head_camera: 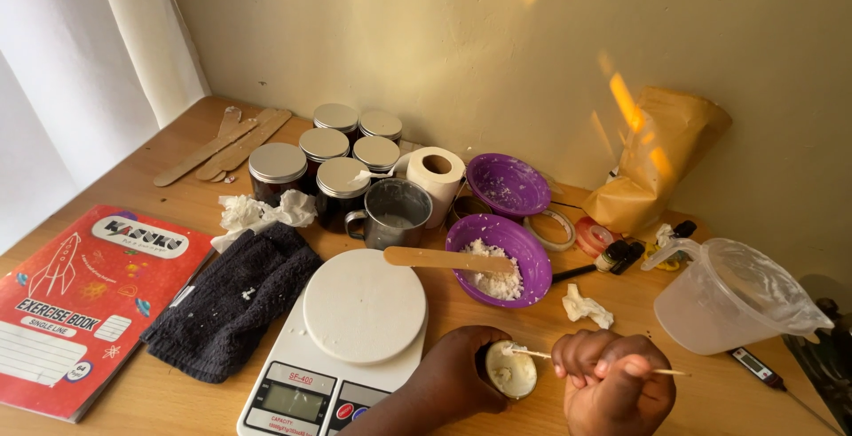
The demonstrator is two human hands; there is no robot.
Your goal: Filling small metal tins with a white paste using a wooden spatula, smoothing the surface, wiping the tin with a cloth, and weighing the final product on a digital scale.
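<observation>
- The right hand [614, 389] pinched a thin wooden stick [657, 370], its tip reaching over a small jar of pale wax [512, 370].
- The left hand [461, 374] was wrapped around that jar, low on the table [710, 383].
- Just left stood a white kitchen scale [342, 347]; behind, a purple bowl [532, 267] held white flakes and a flat wooden spatula [448, 259].
</observation>
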